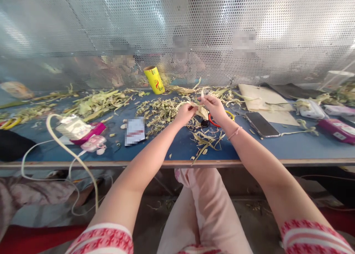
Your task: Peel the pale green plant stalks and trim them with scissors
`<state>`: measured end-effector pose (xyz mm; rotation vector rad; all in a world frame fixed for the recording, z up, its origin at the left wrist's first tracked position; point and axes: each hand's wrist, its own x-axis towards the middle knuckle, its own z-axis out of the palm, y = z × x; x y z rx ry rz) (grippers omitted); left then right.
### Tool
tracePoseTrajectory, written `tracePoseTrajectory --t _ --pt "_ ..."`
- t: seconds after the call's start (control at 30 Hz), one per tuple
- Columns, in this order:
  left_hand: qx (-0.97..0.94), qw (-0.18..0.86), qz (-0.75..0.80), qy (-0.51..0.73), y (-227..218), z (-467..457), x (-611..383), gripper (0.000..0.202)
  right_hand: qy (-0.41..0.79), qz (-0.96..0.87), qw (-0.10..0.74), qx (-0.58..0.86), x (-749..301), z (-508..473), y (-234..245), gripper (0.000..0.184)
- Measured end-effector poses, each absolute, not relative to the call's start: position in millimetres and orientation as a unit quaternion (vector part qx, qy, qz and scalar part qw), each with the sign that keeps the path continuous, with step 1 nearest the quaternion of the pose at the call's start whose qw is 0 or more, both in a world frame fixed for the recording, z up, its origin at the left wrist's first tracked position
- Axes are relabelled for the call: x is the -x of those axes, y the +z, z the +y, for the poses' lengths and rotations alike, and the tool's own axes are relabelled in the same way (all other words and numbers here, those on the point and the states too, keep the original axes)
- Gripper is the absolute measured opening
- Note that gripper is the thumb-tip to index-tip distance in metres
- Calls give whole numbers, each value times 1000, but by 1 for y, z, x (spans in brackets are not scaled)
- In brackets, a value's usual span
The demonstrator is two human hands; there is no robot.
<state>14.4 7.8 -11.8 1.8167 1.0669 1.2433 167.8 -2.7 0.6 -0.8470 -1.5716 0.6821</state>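
Observation:
Both my hands are raised a little above the blue table (172,150) near its middle. My left hand (185,113) and my right hand (215,107) are closed on the two ends of a pale dry leaf strip (200,109), pinching it between them. Under the hands lie loose leaf scraps (206,139) and red-handled scissors (215,121). A heap of cut leaf bits (159,113) sits just left of my left hand.
A yellow roll (154,80) stands at the back. A phone (262,124) and cardboard sheets (266,98) lie to the right, with pink boxes (337,130) farther right. Chargers with white cables (79,130) lie left. A perforated metal screen (177,32) walls the back; people sit behind it.

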Motion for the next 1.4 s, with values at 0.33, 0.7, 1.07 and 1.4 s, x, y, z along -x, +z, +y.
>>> tracePoseTrajectory --t 0.33,0.7,1.07,1.4 --pt "-649 419 374 512 -12 12 -13 15 259 -726 509 383 -172 -6 4 15" --pt "-637 420 367 532 -13 12 -13 31 223 -706 500 449 -173 3 -3 15" --pt "-473 556 351 586 -8 6 -17 37 207 -693 492 485 -170 3 0 9" --pt "-476 591 316 569 -4 4 -15 14 255 -698 497 449 -173 6 -5 18"
